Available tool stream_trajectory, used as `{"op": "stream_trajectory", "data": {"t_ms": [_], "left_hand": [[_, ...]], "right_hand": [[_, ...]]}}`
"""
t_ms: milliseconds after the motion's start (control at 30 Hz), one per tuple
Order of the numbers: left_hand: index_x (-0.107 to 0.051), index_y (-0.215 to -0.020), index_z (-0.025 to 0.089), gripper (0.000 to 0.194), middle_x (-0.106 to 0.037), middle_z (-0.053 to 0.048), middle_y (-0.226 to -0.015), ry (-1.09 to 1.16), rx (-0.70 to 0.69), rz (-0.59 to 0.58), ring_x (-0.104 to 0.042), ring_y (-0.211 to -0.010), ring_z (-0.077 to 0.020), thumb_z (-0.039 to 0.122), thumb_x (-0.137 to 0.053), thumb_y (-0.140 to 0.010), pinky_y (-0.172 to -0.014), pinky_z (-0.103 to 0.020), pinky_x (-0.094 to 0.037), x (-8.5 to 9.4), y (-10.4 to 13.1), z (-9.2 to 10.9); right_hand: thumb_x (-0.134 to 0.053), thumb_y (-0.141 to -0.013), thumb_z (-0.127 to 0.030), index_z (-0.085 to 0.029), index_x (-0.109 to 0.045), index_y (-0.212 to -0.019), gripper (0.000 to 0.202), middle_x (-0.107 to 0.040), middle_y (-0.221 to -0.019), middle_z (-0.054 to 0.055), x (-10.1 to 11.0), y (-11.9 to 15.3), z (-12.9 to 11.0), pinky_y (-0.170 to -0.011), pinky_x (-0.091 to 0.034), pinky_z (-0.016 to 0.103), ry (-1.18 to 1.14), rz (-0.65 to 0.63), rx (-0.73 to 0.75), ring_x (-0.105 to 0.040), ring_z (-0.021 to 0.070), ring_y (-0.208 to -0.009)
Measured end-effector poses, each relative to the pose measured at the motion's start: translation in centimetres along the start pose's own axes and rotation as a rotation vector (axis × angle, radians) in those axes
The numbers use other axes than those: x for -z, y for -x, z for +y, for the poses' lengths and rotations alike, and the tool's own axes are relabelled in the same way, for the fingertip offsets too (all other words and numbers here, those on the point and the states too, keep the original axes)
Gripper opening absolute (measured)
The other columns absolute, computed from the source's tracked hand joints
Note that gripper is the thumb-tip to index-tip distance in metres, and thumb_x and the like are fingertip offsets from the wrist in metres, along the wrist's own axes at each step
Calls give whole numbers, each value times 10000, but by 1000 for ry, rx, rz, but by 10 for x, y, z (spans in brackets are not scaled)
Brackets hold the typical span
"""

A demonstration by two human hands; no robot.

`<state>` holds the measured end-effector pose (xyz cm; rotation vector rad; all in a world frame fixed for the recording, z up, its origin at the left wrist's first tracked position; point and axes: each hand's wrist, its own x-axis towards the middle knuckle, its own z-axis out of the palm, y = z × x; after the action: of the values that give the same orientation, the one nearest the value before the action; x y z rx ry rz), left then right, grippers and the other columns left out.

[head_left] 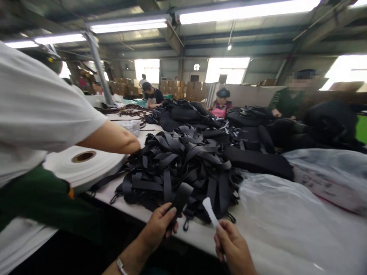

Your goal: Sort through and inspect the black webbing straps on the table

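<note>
**Black strap pinched in one hand, white strip in the other**

The black strap (180,198) rises from the left hand (157,229), whose fingers are clenched around its lower end at the table's (197,235) near edge, just in front of the heap of black webbing (177,164). To the right, the right hand (233,248) pinches a white strip (210,211) by its base, tip tilted toward the strap but apart from it. Judging by this, the two pieces are being brought together; the next move calls for closing that gap while keeping both pinches firm. A co-worker's arm (111,137) reaches across at left, over a white roll (86,162).
</note>
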<state>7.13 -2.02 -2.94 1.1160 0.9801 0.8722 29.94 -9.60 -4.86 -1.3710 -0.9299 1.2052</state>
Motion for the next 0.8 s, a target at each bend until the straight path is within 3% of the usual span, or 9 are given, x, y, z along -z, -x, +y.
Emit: {"op": "stream_trajectory", "data": {"t_ms": [200, 433, 533, 633, 800], "left_hand": [[-590, -941, 121, 490, -579, 20, -534, 46, 29, -55, -327, -392, -38, 603, -625, -865, -380, -155, -189, 0, 16, 25], [-645, -1047, 100, 542, -597, 5, -523, -140, 37, -288, -367, -360, -47, 612, -621, -872, -366, -163, -226, -13, 26, 28], [-609, -1206, 101, 593, -634, -11, -615, -145, 30, -292, -456, -398, -68, 588, -638, -869, -375, -162, -274, -17, 23, 28], [-600, -1227, 118, 578, -678, -42, -741, -128, 39, -278, -503, -419, -73, 568, -649, -866, -372, -162, -288, -16, 20, 26], [-639, -1159, 109, 518, -602, 20, -513, -149, 51, -213, -366, -354, -51, 542, -644, -874, -366, -155, -232, -10, 16, 24]], "right_hand": [[-648, -812, -690, -167, -542, -898, 541, -536, -527, -59, -28, -10, -21, -371, -299, 173, -108, -64, -32, -450, 72, -360], [-674, -847, -585, -161, -576, -858, 436, -516, -509, -71, -45, -10, -18, -372, -283, 164, -223, -236, -16, -404, 52, -354], [-697, -836, -582, -158, -592, -866, 438, -518, -497, -71, -45, -10, -11, -357, -256, 164, -273, -283, -58, -384, 47, -337], [-707, -824, -597, -155, -596, -880, 460, -516, -486, -72, -42, -8, -5, -348, -242, 166, -284, -342, -83, -365, 44, -324], [-653, -843, -637, -181, -530, -836, 472, -524, -486, -66, -36, -3, -2, -354, -245, 162, -156, -370, -101, -376, 53, -322]]}}
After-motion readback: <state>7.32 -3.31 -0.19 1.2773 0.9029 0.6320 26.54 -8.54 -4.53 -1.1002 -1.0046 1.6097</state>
